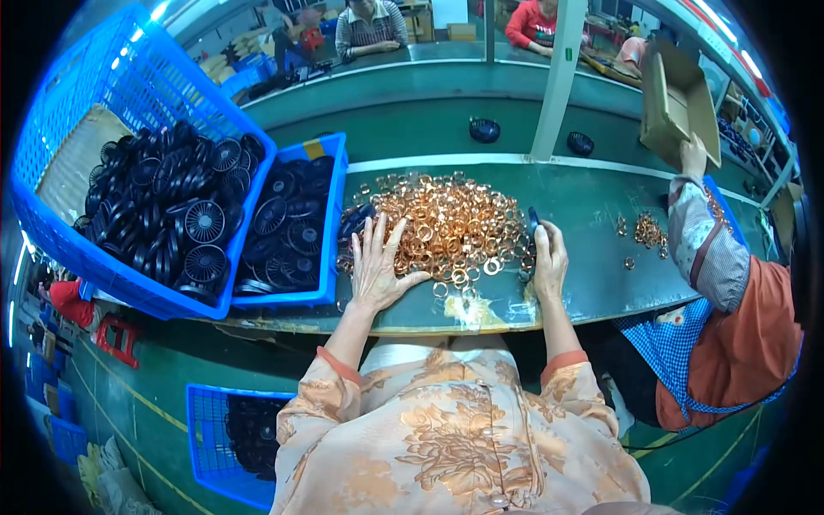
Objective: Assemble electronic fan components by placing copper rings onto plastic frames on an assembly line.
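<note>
A heap of copper-coloured rings (446,219) lies on the green bench in front of me. My left hand (378,266) rests flat at the heap's left edge with its fingers spread. Just beyond its fingertips is a dark round part (356,221), partly hidden by the rings. At the heap's right edge, my right hand (550,262) has its thumb and fingers closed on a black round cover (534,220), seen edge-on. Loose rings lie between my two hands, near the bench's front edge.
A large blue crate (249,129) and a smaller blue bin (333,232), both with black round grilles, stand left. Another blue crate (202,446) sits below. At right, a co-worker's hand (693,157) holds a cardboard box (659,107). Black parts (484,130) lie beyond the ledge.
</note>
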{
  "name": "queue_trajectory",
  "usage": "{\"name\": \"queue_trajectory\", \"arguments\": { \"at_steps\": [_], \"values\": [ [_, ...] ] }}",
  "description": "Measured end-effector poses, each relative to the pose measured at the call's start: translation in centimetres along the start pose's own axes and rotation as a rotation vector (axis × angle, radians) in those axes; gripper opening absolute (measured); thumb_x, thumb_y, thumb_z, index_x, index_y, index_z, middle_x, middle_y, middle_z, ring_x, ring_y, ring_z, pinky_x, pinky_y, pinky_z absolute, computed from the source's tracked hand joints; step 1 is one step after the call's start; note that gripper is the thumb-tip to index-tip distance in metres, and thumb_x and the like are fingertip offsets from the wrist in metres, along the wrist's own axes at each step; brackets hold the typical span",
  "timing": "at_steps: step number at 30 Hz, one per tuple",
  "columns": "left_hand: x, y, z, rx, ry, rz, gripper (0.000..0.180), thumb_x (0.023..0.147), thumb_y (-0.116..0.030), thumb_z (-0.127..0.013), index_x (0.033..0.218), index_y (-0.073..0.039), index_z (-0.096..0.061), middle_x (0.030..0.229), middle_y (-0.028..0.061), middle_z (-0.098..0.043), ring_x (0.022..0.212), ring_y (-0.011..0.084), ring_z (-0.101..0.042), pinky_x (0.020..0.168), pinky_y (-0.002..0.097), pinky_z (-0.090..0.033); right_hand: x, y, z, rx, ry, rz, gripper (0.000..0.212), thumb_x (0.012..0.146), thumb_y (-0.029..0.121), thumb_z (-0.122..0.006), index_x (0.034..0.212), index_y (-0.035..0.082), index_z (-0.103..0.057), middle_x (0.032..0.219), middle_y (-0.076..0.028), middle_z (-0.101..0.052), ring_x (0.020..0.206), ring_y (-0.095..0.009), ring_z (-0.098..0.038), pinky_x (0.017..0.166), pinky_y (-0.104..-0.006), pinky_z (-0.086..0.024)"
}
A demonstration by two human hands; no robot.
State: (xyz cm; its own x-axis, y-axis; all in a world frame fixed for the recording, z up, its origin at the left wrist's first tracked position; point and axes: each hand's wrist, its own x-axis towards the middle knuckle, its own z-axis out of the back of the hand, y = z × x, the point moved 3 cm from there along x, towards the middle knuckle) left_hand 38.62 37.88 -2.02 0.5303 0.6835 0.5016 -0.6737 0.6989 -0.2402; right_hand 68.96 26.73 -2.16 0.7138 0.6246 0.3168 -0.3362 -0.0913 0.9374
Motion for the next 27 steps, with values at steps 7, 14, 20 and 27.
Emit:
{"name": "queue_trajectory", "arguments": {
  "at_steps": [7,14,20,27],
  "values": [
    [1.4,0.9,-0.2,0.023,0.031,-0.007,0.1,0.076,-0.062,-0.073,0.155,-0.022,-0.028,0.161,0.0185,-0.019,0.149,0.041,-0.015,0.118,0.0611,-0.009,0.2,-0.8,0.1,0.069,0.002,-0.008,0.047,0.095,0.039,-0.062,0.122,-0.001,-0.061,0.111,-0.014,-0.067,0.103,-0.021,-0.064,0.091,-0.0341,-0.049],
    [2.3,0.5,0.5,-0.074,-0.1,-0.07,0.08,0.081,-0.051,-0.071,0.147,-0.016,-0.042,0.152,0.0162,-0.039,0.142,0.036,-0.034,0.118,0.0581,-0.016,0.8,-0.9,-0.1,0.009,0.03,0.01,0.044,0.097,0.035,-0.061,0.123,-0.001,-0.06,0.113,-0.015,-0.067,0.106,-0.02,-0.063,0.093,-0.0331,-0.048],
    [2.0,0.8,0.5,-0.079,-0.096,0.014,0.071,0.084,-0.04,-0.069,0.145,-0.012,-0.045,0.149,0.0177,-0.043,0.14,0.0367,-0.038,0.118,0.0521,-0.021,0.6,-0.6,-0.4,-0.002,0.01,0.034,0.047,0.093,0.041,-0.064,0.117,0.001,-0.062,0.108,-0.019,-0.064,0.097,-0.031,-0.063,0.088,-0.0396,-0.049],
    [2.0,1.0,0.6,-0.152,-0.093,0.033,0.069,0.085,-0.042,-0.067,0.144,-0.012,-0.046,0.148,0.0175,-0.045,0.138,0.0368,-0.04,0.117,0.0531,-0.023,0.3,-0.9,-0.5,-0.019,0.028,0.006,0.047,0.093,0.041,-0.063,0.117,0.001,-0.062,0.108,-0.019,-0.064,0.099,-0.032,-0.063,0.089,-0.0401,-0.048]
  ]
}}
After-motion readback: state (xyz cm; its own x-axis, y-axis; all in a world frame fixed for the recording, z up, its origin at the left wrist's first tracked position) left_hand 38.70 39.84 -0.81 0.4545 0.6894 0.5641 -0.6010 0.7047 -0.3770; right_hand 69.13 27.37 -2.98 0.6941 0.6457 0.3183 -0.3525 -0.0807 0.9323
